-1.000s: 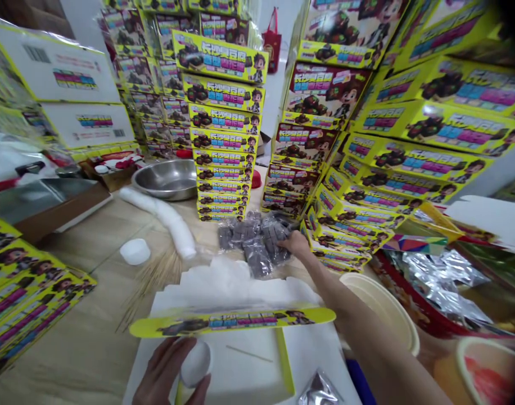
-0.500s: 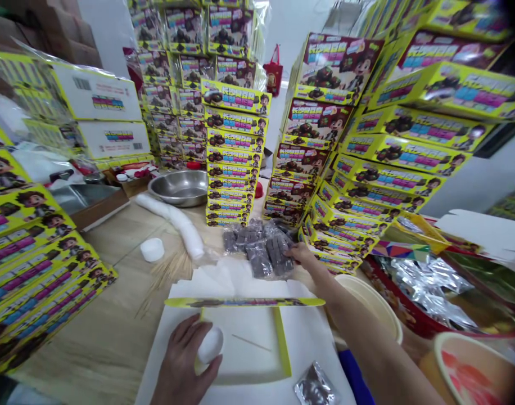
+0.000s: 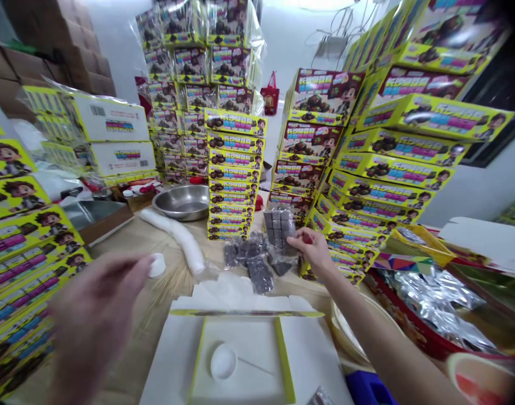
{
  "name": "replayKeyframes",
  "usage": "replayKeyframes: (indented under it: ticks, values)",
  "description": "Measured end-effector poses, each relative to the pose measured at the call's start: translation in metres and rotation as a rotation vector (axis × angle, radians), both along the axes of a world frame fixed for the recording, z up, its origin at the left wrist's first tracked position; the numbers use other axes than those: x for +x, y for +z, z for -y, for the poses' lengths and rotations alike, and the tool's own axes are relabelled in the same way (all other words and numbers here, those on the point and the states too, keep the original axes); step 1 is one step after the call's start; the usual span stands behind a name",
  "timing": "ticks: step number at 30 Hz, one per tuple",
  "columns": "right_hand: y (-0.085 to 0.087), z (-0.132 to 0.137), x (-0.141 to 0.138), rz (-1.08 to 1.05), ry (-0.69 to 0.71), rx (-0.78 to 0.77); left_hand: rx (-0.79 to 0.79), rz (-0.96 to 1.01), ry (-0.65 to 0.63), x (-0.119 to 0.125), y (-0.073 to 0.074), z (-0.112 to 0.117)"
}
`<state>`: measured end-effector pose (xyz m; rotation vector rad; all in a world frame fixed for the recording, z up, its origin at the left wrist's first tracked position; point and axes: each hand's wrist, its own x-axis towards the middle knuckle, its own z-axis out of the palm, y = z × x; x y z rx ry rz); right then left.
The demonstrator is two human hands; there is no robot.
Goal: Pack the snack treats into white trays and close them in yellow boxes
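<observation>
My right hand [image 3: 308, 247] is raised over the table and pinches a clear packet of dark cubes [image 3: 279, 226] by its lower edge. More such packets [image 3: 252, 261] lie in a heap below it. My left hand [image 3: 98, 315] hangs blurred at the left, fingers loosely spread, holding nothing I can see. An open yellow-edged box [image 3: 240, 360] lies flat in front of me. Inside it rest a small white cup [image 3: 222, 361] and a thin wooden stick [image 3: 255, 367].
Tall stacks of yellow printed boxes [image 3: 234, 174] stand behind, left and right. A steel bowl [image 3: 182, 201], a sleeve of white cups [image 3: 177, 236], one loose white cup [image 3: 158, 264] and scattered sticks [image 3: 168, 278] lie on the wooden table. Silver foil packets [image 3: 434, 298] fill a red bin at right.
My right hand has lifted one packet of dark cubes off the heap. My left hand has let go of the white cup in the box and swung up to the left.
</observation>
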<state>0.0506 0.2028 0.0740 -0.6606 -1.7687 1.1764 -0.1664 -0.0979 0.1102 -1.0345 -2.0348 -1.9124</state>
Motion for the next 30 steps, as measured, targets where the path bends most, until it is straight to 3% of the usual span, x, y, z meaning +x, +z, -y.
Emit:
replayKeyframes:
  ticks: [2,3,4,6,9,12,15,20,24,28,30]
  values:
    - [0.024,0.016,-0.012,-0.013,0.026,0.069,-0.033,0.151,-0.391,0.005,0.039,-0.051]
    - [0.034,0.024,-0.018,-0.003,0.027,0.109,-0.079,0.261,-0.569,0.011,0.050,-0.078]
    - [0.042,0.031,-0.023,0.016,0.024,0.147,-0.130,0.341,-0.651,0.019,0.056,-0.105]
    - [0.050,0.044,-0.031,0.066,0.025,0.202,-0.217,0.386,-0.735,0.034,0.054,-0.147]
    - [0.050,0.051,-0.031,0.091,0.114,0.191,-0.158,0.413,-0.668,0.047,0.039,-0.177]
    - [0.045,0.045,-0.018,0.045,0.224,0.070,-0.105,0.452,-0.724,0.039,0.032,-0.177]
    - [0.041,0.036,0.002,-0.072,0.188,-0.049,-0.064,0.573,-0.799,0.019,0.032,-0.167]
    - [0.037,0.035,0.021,-0.474,0.047,-0.397,0.365,1.039,-0.911,0.011,0.037,-0.159]
    - [0.038,0.044,0.015,-0.676,-0.014,-0.614,0.640,1.165,-0.797,0.035,0.057,-0.161]
    - [0.044,0.050,0.006,-0.728,-0.012,-0.695,0.700,1.159,-0.826,0.050,0.085,-0.162]
    - [0.047,0.053,0.003,-0.746,-0.036,-0.682,0.745,1.101,-0.768,0.051,0.093,-0.163]
